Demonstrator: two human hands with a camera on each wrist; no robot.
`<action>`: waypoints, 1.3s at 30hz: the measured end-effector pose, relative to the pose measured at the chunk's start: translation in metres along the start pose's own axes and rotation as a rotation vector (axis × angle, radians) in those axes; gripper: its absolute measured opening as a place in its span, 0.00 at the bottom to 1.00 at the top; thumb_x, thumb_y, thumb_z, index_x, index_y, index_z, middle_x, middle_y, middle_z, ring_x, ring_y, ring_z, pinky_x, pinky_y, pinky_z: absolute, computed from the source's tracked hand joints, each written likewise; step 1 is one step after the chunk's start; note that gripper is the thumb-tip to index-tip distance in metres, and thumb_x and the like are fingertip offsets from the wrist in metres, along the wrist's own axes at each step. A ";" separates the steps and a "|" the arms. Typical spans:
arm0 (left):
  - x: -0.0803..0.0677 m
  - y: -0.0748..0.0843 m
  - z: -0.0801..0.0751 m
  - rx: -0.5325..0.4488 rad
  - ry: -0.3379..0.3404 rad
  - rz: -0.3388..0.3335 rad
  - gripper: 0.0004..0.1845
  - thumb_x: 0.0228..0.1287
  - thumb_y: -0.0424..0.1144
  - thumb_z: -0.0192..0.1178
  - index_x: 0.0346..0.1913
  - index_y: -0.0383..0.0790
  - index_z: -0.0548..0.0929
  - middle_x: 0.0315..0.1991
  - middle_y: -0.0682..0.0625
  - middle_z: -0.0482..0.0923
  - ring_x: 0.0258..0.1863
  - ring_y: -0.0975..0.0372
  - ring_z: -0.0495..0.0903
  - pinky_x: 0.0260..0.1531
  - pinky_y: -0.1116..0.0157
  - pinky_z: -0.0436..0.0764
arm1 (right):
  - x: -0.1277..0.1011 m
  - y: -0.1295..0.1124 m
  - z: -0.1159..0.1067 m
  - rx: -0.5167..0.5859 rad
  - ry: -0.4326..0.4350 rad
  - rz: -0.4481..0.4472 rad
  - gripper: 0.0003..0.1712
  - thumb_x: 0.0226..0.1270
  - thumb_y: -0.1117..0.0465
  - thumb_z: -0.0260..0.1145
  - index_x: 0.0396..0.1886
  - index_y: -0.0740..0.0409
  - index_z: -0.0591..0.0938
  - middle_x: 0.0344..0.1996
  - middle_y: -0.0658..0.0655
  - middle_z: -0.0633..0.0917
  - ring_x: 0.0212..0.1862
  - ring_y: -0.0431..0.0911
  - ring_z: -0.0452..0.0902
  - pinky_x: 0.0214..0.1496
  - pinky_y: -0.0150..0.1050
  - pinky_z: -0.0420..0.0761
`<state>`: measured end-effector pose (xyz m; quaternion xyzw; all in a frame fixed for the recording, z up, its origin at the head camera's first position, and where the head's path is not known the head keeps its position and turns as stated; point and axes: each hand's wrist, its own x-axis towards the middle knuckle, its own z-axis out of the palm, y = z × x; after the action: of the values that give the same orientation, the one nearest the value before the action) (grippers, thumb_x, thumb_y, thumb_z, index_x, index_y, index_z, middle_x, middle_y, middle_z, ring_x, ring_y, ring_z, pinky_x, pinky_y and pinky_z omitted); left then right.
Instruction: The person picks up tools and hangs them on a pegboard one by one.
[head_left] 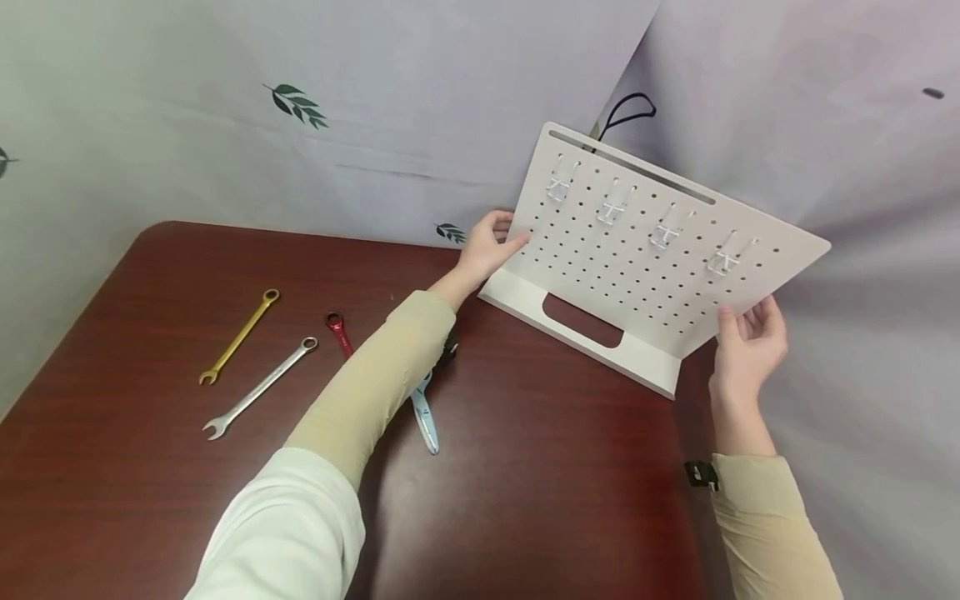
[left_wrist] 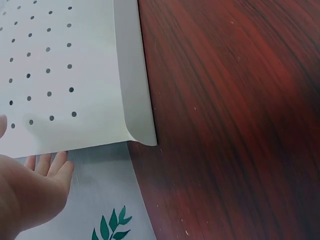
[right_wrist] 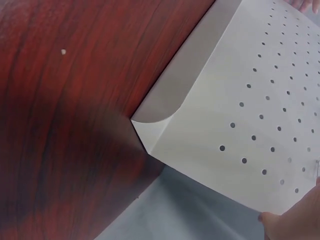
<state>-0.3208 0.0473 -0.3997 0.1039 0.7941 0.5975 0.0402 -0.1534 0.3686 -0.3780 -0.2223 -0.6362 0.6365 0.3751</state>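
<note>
A white pegboard stand with a flat foot rests on the table at its far right corner, its panel leaning back. Several clear hooks hang in a row across its upper part. My left hand holds the panel's left edge, thumb on the front face and fingers behind; in the left wrist view the fingers show past that edge. On the opposite side my right hand grips the lower right edge between thumb and fingers. The right wrist view shows the foot's corner on the wood.
Left on the dark red table lie a yellow wrench, a silver wrench and a red wrench, partly under my left sleeve. Light blue scissors lie beside it. Fabric walls stand behind; a black loop shows above the board.
</note>
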 end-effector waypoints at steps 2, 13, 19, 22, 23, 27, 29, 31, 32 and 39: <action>-0.002 -0.001 -0.002 0.009 0.003 0.006 0.31 0.75 0.44 0.67 0.74 0.35 0.72 0.71 0.39 0.76 0.72 0.49 0.76 0.72 0.55 0.78 | 0.000 0.000 0.001 0.008 -0.005 0.001 0.36 0.69 0.74 0.67 0.77 0.63 0.72 0.66 0.58 0.79 0.67 0.46 0.75 0.77 0.31 0.73; -0.014 -0.006 -0.026 0.051 0.019 0.020 0.32 0.73 0.44 0.69 0.73 0.34 0.73 0.69 0.38 0.77 0.70 0.48 0.78 0.70 0.54 0.79 | 0.002 0.001 0.015 -0.020 -0.088 0.024 0.39 0.69 0.75 0.67 0.79 0.63 0.69 0.73 0.63 0.75 0.71 0.47 0.73 0.78 0.31 0.71; -0.021 -0.011 -0.046 0.070 0.030 0.010 0.31 0.73 0.44 0.69 0.72 0.33 0.74 0.68 0.37 0.78 0.69 0.47 0.79 0.70 0.55 0.79 | 0.000 0.004 0.026 -0.020 -0.153 -0.005 0.40 0.68 0.76 0.66 0.79 0.63 0.68 0.72 0.62 0.75 0.72 0.48 0.72 0.79 0.33 0.71; -0.025 -0.012 -0.055 0.053 0.044 0.006 0.31 0.73 0.42 0.69 0.72 0.32 0.74 0.68 0.36 0.79 0.68 0.47 0.80 0.69 0.55 0.80 | -0.001 0.006 0.033 0.022 -0.183 -0.005 0.41 0.68 0.78 0.66 0.80 0.63 0.68 0.74 0.62 0.73 0.74 0.49 0.70 0.79 0.33 0.70; -0.027 -0.013 -0.058 0.047 0.051 0.002 0.31 0.72 0.42 0.70 0.72 0.32 0.75 0.68 0.36 0.79 0.68 0.47 0.80 0.69 0.54 0.80 | -0.001 0.006 0.036 0.032 -0.194 -0.006 0.41 0.68 0.78 0.66 0.80 0.63 0.67 0.75 0.63 0.72 0.75 0.49 0.69 0.79 0.33 0.70; -0.034 -0.017 -0.070 0.019 0.072 -0.008 0.31 0.72 0.41 0.70 0.72 0.32 0.75 0.68 0.36 0.79 0.69 0.46 0.80 0.70 0.54 0.80 | -0.003 0.008 0.046 0.037 -0.233 -0.013 0.42 0.68 0.78 0.67 0.81 0.63 0.66 0.77 0.65 0.71 0.77 0.50 0.68 0.80 0.34 0.70; -0.038 -0.020 -0.077 0.008 0.082 -0.007 0.30 0.72 0.40 0.70 0.72 0.32 0.75 0.68 0.35 0.79 0.69 0.46 0.80 0.70 0.54 0.80 | -0.005 0.009 0.052 0.027 -0.253 -0.022 0.42 0.69 0.77 0.67 0.81 0.64 0.65 0.77 0.65 0.70 0.77 0.50 0.68 0.80 0.34 0.70; -0.042 -0.022 -0.084 -0.009 0.087 0.004 0.30 0.72 0.38 0.69 0.71 0.30 0.75 0.68 0.34 0.79 0.69 0.45 0.80 0.71 0.54 0.79 | -0.006 0.009 0.057 0.025 -0.273 -0.030 0.43 0.69 0.77 0.67 0.81 0.64 0.64 0.78 0.66 0.70 0.78 0.50 0.67 0.80 0.34 0.69; -0.045 -0.024 -0.087 -0.017 0.090 0.010 0.30 0.73 0.37 0.69 0.72 0.30 0.75 0.68 0.33 0.79 0.69 0.44 0.80 0.71 0.53 0.79 | -0.007 0.009 0.060 0.031 -0.284 -0.030 0.43 0.69 0.77 0.66 0.82 0.64 0.64 0.78 0.66 0.69 0.78 0.50 0.67 0.80 0.34 0.69; -0.060 -0.033 -0.109 -0.045 0.093 0.025 0.30 0.74 0.35 0.67 0.73 0.28 0.72 0.69 0.31 0.77 0.71 0.43 0.78 0.74 0.53 0.76 | -0.015 0.009 0.078 0.030 -0.345 -0.048 0.41 0.70 0.76 0.67 0.81 0.64 0.64 0.77 0.66 0.70 0.78 0.50 0.68 0.81 0.34 0.68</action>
<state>-0.2868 -0.0772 -0.4043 0.0848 0.7801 0.6198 -0.0019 -0.2058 0.3080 -0.3829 -0.0890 -0.6867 0.6654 0.2789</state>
